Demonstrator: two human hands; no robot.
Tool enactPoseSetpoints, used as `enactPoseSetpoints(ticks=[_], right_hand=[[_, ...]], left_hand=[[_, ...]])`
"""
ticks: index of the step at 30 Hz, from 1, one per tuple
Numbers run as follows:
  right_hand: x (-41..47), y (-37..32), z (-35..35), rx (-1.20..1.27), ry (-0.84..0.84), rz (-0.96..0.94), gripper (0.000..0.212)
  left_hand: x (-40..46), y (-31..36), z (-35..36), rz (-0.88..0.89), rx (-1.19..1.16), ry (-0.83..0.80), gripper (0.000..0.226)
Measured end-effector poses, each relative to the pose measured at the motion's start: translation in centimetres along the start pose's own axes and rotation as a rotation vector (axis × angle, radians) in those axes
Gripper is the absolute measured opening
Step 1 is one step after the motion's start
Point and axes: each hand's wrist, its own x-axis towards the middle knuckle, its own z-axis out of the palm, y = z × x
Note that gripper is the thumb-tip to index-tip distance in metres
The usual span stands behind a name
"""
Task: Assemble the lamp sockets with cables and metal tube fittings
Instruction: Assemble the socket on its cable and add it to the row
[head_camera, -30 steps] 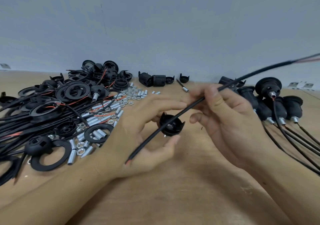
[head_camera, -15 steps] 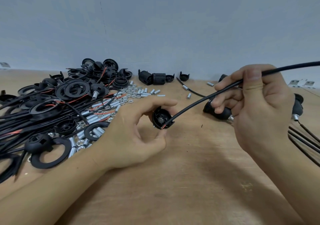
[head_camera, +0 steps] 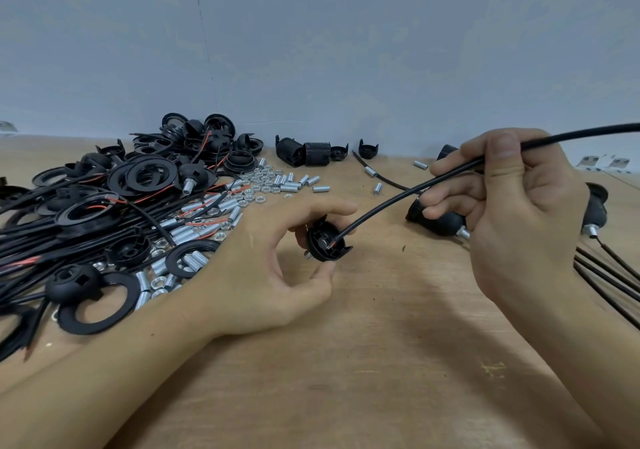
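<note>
Hands worked over a wooden table. The left hand grasped a black socket cap between thumb and fingertips, its open side turned toward the right hand. The right hand, raised and off to the right of that grip, pinched a black cable between thumb and forefinger. A second before, the cable lay across the cap with its end below the left palm; since then it had been drawn back and aimed, so its stripped red tip now sat inside the cap, at the central hole. Threading through the metal tube fitting, which poked out behind the cap, looked to be starting. Loose parts lay beyond the left wrist.
</note>
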Motion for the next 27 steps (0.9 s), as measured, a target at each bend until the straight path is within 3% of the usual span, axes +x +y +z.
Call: enactPoseSetpoints(ticks=[12, 17, 22, 27], right_hand=[[-0.22, -0.1, 0.11, -0.049, -0.044, -0.035, 0.024], [-0.64, -0.36, 0.28, -0.002, -0.143, -0.057, 0.02], [-0.52, -0.34, 0.23, 0.056, -0.095, 0.094, 0.023], [-0.05, 0.06, -0.14, 0.211, -0.103, 0.433, 0.027]], left_hand=[[-0.02, 0.38, -0.13, -0.009, 0.013, -0.005, 0.053], [-0.12, 0.23, -0.03, -0.019, 0.093, 0.001, 0.051], [0.1, 0.17, -0.3, 0.037, 0.328, 0.032, 0.047], [0.37, 0.38, -0.78, 0.186, 0.534, 0.006, 0.046]])
